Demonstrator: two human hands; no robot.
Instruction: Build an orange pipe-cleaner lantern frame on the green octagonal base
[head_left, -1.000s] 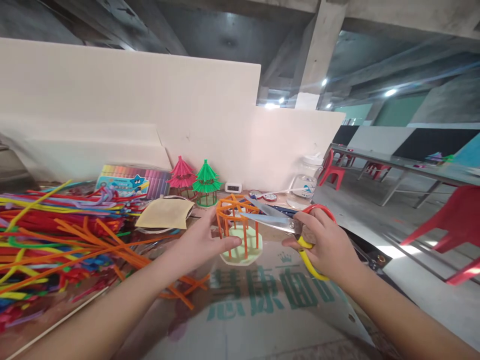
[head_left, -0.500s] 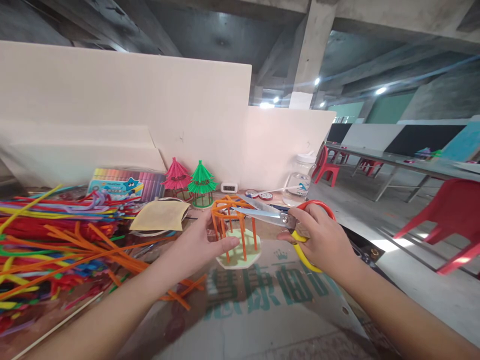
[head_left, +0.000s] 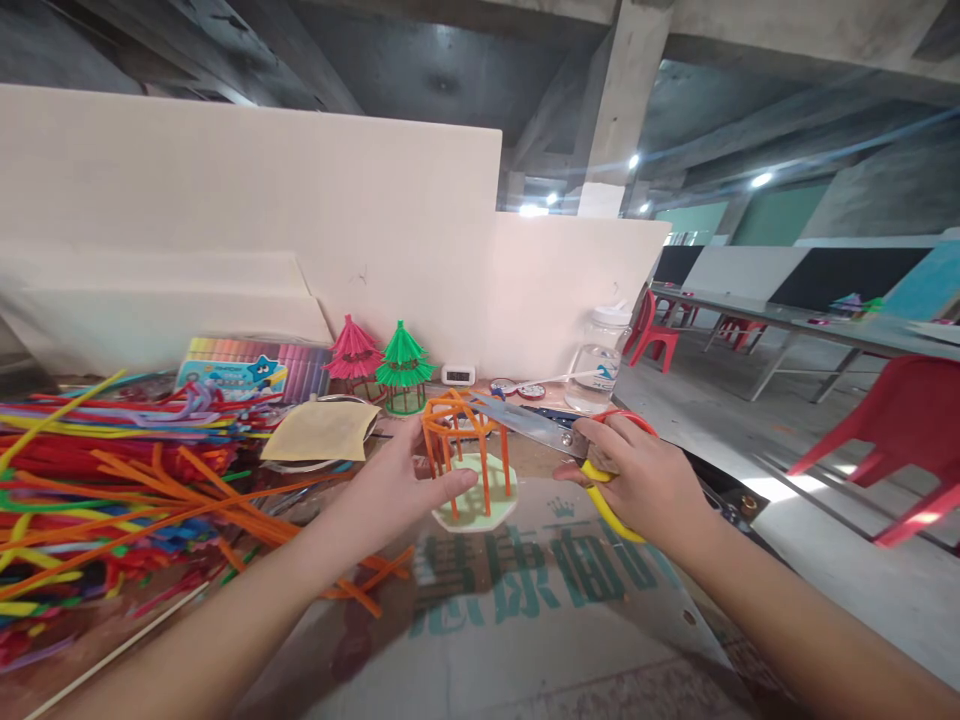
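Note:
My left hand (head_left: 405, 475) grips the left side of a small orange pipe-cleaner frame (head_left: 486, 470), its thumb in front and its fingers partly hidden behind the posts. The frame has upright posts on a pale green many-sided base (head_left: 474, 518) and a ring of orange beams on top. In my right hand (head_left: 637, 470) is a pair of scissors (head_left: 544, 425) with red and yellow handles. Its blades are together, with the tips at the frame's upper right edge. Whether they touch the orange stems there, I cannot tell.
Loose coloured pipe cleaners (head_left: 135, 480) heap up at the left, near a marker set (head_left: 232, 368). Behind stand a pink pavilion (head_left: 351, 352), a green pavilion (head_left: 405, 365), a small clock (head_left: 458, 375) and a clear jar (head_left: 598, 360). Red chairs (head_left: 892, 430) stand off to the right.
The scissor blades have closed from being spread at the frame's top. My right fingers have drawn in and the red handle has dropped slightly. The frame has shifted slightly; my left hand keeps its hold.

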